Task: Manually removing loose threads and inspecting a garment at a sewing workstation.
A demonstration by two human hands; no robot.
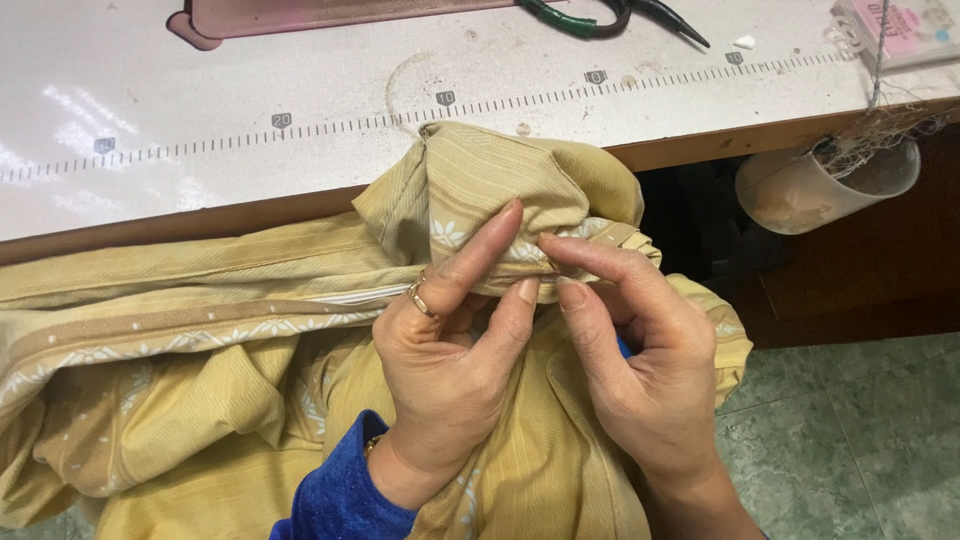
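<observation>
Yellow fabric with pale flower bands, heaped across the lap and rising against the tabletop's front edge. Pinched at a folded seam by both hands close together: left hand, ring on one finger, forefinger stretched up over the bunched fold, thumb pressing from below; right hand, fingertips clamped on the same fold just beside. Blue sleeve at the left wrist.

Further out, white tabletop, scuffed and stained, printed with a ruler scale running along it. At its far edge, green-handled scissors, partly cut off by the frame. Beside them a pink flat shape, also cropped. At the top right corner, a small pink-and-white rectangular package with a grey thread crossing it.

Below that corner, a translucent plastic cup fixed under the wooden edge, tangled thread scraps at its mouth. Greenish tiled floor open on the right; dark gap under the tabletop.
</observation>
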